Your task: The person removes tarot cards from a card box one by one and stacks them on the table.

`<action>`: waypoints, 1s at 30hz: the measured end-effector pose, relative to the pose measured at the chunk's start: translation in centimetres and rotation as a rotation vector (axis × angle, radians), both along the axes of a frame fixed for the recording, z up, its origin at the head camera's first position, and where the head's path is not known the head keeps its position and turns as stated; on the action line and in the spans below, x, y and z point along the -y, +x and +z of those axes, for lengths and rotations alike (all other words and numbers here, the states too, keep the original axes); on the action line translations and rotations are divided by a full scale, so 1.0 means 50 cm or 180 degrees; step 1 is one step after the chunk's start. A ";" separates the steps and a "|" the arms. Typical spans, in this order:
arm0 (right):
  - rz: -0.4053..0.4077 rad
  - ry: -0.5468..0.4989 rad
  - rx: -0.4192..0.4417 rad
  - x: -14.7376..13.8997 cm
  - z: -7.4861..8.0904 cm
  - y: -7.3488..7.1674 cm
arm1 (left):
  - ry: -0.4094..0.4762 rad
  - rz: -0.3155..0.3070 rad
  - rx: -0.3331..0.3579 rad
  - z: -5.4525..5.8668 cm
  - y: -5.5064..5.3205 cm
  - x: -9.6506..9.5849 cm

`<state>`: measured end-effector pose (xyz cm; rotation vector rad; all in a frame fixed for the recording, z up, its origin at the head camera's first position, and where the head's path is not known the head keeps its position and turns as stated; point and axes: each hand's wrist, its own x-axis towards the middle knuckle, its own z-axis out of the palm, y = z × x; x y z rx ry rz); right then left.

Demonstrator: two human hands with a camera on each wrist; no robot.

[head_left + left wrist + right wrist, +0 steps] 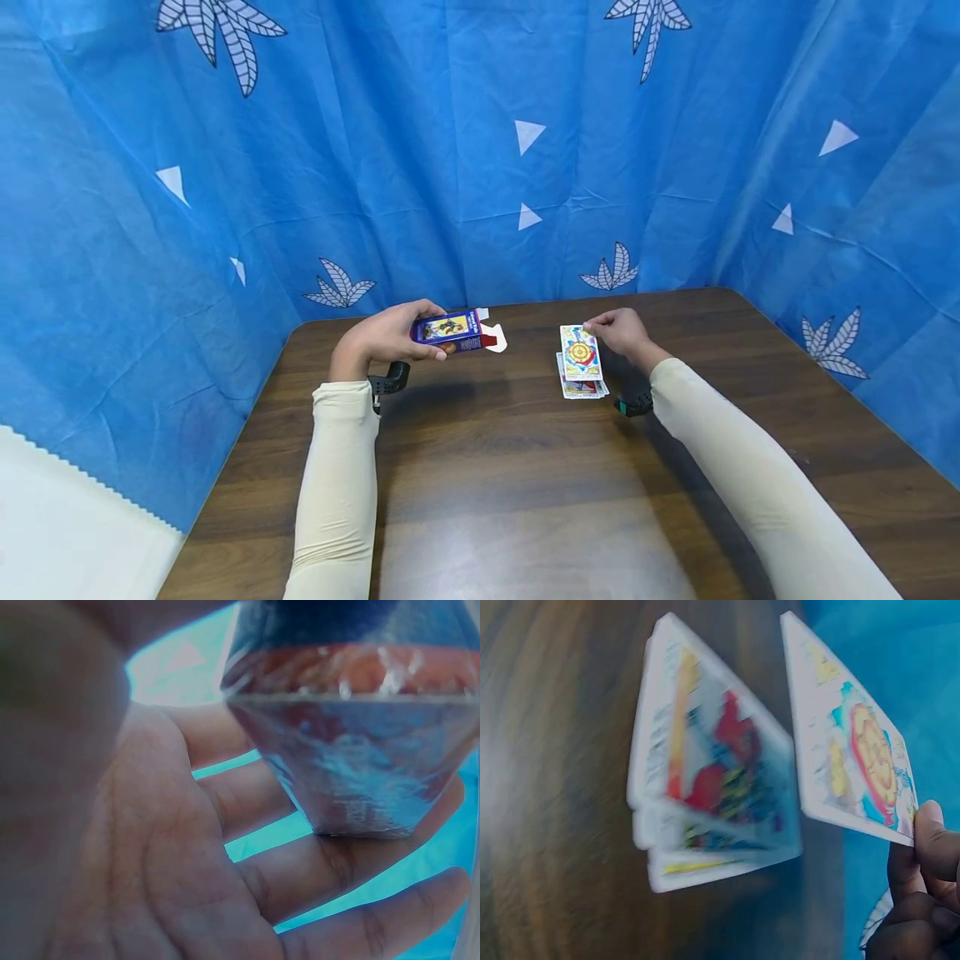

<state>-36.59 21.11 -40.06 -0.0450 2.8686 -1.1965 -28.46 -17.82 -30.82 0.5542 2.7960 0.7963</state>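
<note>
My left hand (393, 332) grips a purple card box (448, 327) between thumb and fingers, above the table. The box lies sideways, its end flaps (493, 337) open and facing right. In the left wrist view the closed end of the box (352, 765) shows against the fingers. On the right, my right hand (621, 331) pinches one illustrated card (859, 742) by its edge, thumb on the printed face with a round wheel-like picture. That card is raised over a small loose pile of cards (712, 772) on the table, slightly fanned, a red figure on the top one.
The brown wooden table (480, 467) reaches back to a blue curtain (390, 125) printed with leaves and white triangles, which also hangs along both sides. A white cloth or panel (67, 517) stands at the lower left. Dark wrist cameras (633, 405) sit below the hands.
</note>
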 end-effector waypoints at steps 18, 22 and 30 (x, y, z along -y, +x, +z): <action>0.0057 0.0665 0.0230 0.028 -0.040 0.009 | -0.0017 -0.0003 0.0007 -0.003 0.000 -0.003; 0.0009 0.0740 0.0169 0.031 -0.040 0.010 | 0.0002 0.0029 0.0033 -0.002 -0.001 -0.004; -0.0065 0.0809 0.0201 0.032 -0.042 0.006 | -0.0047 0.0035 -0.0039 -0.001 0.003 -0.005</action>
